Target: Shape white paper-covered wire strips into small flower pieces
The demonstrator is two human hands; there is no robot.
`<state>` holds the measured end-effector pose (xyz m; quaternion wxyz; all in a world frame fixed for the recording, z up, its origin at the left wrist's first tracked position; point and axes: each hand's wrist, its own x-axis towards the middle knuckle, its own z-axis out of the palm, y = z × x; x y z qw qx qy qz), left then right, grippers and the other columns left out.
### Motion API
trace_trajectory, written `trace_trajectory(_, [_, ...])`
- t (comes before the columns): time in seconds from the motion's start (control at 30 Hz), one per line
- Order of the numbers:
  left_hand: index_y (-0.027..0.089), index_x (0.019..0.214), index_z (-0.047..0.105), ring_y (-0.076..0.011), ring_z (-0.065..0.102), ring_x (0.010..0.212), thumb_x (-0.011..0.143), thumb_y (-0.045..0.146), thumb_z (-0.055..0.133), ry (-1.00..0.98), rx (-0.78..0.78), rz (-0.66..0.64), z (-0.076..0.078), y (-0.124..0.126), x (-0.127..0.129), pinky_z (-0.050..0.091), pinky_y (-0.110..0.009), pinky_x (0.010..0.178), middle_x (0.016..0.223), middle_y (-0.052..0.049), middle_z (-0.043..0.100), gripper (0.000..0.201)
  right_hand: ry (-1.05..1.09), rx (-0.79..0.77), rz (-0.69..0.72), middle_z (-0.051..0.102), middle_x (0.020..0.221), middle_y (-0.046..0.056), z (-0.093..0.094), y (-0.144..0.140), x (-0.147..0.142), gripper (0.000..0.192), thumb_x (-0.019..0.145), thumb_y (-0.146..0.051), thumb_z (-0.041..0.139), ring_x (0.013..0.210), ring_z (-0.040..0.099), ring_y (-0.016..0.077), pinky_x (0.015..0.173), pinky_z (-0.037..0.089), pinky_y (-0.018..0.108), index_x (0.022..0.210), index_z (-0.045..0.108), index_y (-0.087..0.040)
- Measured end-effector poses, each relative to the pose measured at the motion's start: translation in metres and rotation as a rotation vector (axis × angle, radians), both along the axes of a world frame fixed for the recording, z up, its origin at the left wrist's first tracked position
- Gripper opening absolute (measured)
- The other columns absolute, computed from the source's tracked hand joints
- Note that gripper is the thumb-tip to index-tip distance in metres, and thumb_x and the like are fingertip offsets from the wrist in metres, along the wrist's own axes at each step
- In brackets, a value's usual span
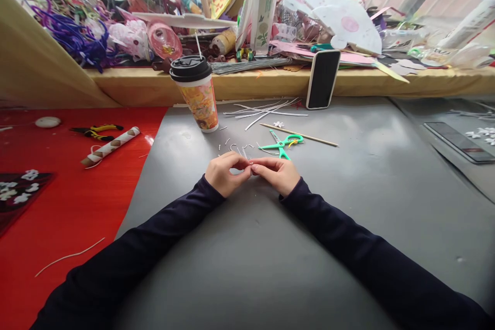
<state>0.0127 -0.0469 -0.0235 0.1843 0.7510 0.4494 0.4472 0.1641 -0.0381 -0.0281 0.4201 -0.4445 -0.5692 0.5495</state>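
Observation:
My left hand point(227, 172) and my right hand point(279, 174) meet over the grey mat point(255, 247), thumbs and forefingers pinched together at the tips. Between them is a thin white strip point(244, 152), mostly covered by the fingers; its exact shape is too small to make out. Just beyond my right hand lie green-handled scissors point(285, 145), opened. Several short white offcuts point(227, 142) are scattered past my left hand. A small white flower point(278, 124) rests near a wooden stick point(301, 135), and long white strips point(266, 110) lie crossed farther back.
A lidded paper cup point(197, 95) with a straw stands at the back left. A phone point(323, 79) leans upright against the ledge point(247, 82), which is heaped with craft materials. Pliers point(96, 130) and a wrapped tube point(111, 148) lie on the red surface. Another phone point(458, 142) lies right.

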Motion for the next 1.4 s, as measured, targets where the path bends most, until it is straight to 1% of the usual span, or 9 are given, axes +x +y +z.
trace_trajectory(0.07, [0.015, 0.067, 0.06, -0.0097, 0.056, 0.058, 0.067, 0.021, 0.055, 0.005, -0.008, 0.003, -0.001, 0.0, 0.0, 0.05, -0.022, 0.059, 0.066, -0.002, 0.059, 0.008, 0.004, -0.001, -0.001, 0.066, 0.087, 0.007, -0.001, 0.0, 0.0, 0.028, 0.06, -0.031, 0.065, 0.08, 0.061, 0.017, 0.075, 0.049, 0.031, 0.083, 0.065, -0.015])
trace_trajectory(0.23, [0.015, 0.073, 0.059, -0.0103, 0.055, 0.062, 0.072, 0.024, 0.052, -0.026, -0.082, -0.031, -0.005, -0.001, 0.001, 0.05, -0.022, 0.057, 0.07, -0.003, 0.057, 0.012, -0.059, 0.017, -0.049, 0.066, 0.071, 0.006, -0.003, 0.002, 0.001, 0.028, 0.063, -0.033, 0.062, 0.062, 0.059, 0.0133, 0.065, 0.049, 0.029, 0.081, 0.065, -0.012])
trace_trajectory(0.33, [0.015, 0.075, 0.055, -0.0092, 0.053, 0.054, 0.075, 0.027, 0.05, -0.11, -0.237, -0.077, -0.007, 0.0, 0.002, 0.047, -0.021, 0.048, 0.068, -0.002, 0.055, 0.014, -0.078, 0.075, -0.052, 0.065, 0.074, 0.006, -0.002, 0.001, 0.0, 0.025, 0.065, -0.033, 0.06, 0.063, 0.059, 0.013, 0.064, 0.049, 0.028, 0.08, 0.064, -0.013])
trace_trajectory(0.43, [0.014, 0.074, 0.05, -0.0078, 0.05, 0.043, 0.076, 0.031, 0.048, -0.273, -0.49, -0.17, -0.008, 0.003, 0.003, 0.044, -0.021, 0.042, 0.057, 0.001, 0.051, 0.017, -0.119, 0.27, -0.05, 0.064, 0.079, 0.006, -0.001, -0.001, -0.001, 0.019, 0.07, -0.029, 0.056, 0.07, 0.059, 0.0131, 0.068, 0.049, 0.027, 0.08, 0.062, -0.014])
trace_trajectory(0.57, [0.013, 0.074, 0.049, -0.0078, 0.05, 0.042, 0.074, 0.035, 0.052, -0.507, -0.775, -0.315, -0.006, 0.008, 0.002, 0.044, -0.021, 0.041, 0.052, 0.002, 0.049, 0.022, -0.276, 0.662, -0.041, 0.062, 0.079, 0.004, -0.001, 0.0, 0.002, 0.012, 0.074, -0.021, 0.051, 0.075, 0.057, 0.0129, 0.071, 0.048, 0.027, 0.079, 0.061, -0.017])
trace_trajectory(0.7, [0.011, 0.072, 0.053, -0.0104, 0.057, 0.054, 0.068, 0.031, 0.06, -0.689, -0.887, -0.36, -0.003, 0.01, 0.001, 0.05, -0.024, 0.051, 0.057, -0.001, 0.054, 0.022, -0.365, 0.929, 0.01, 0.062, 0.082, 0.004, -0.001, 0.005, 0.01, 0.015, 0.075, -0.017, 0.049, 0.078, 0.056, 0.0133, 0.074, 0.048, 0.028, 0.083, 0.062, -0.019])
trace_trajectory(0.9, [0.01, 0.071, 0.058, -0.0143, 0.061, 0.063, 0.062, 0.025, 0.066, -0.698, -0.823, -0.291, -0.001, 0.009, -0.001, 0.053, -0.03, 0.065, 0.063, -0.003, 0.06, 0.02, -0.404, 1.0, 0.001, 0.062, 0.083, 0.004, 0.0, 0.007, 0.014, 0.016, 0.076, -0.018, 0.049, 0.078, 0.057, 0.0135, 0.074, 0.048, 0.028, 0.084, 0.063, -0.02])
trace_trajectory(1.2, [0.011, 0.078, 0.058, -0.0134, 0.059, 0.068, 0.068, 0.027, 0.059, -0.379, -0.331, -0.149, -0.007, 0.0, 0.002, 0.05, -0.031, 0.071, 0.073, -0.006, 0.061, 0.018, -0.411, 0.865, -0.067, 0.062, 0.076, 0.003, 0.003, 0.003, 0.009, 0.013, 0.074, -0.018, 0.051, 0.07, 0.057, 0.0114, 0.069, 0.048, 0.024, 0.079, 0.063, -0.019])
trace_trajectory(1.4, [0.013, 0.078, 0.059, -0.0124, 0.058, 0.069, 0.07, 0.026, 0.056, -0.24, -0.199, -0.112, -0.008, 0.0, 0.001, 0.05, -0.028, 0.069, 0.075, -0.005, 0.059, 0.014, -0.522, 0.963, -0.132, 0.061, 0.073, 0.003, 0.001, 0.001, 0.008, 0.009, 0.072, -0.019, 0.051, 0.071, 0.056, 0.013, 0.069, 0.047, 0.026, 0.074, 0.06, -0.019])
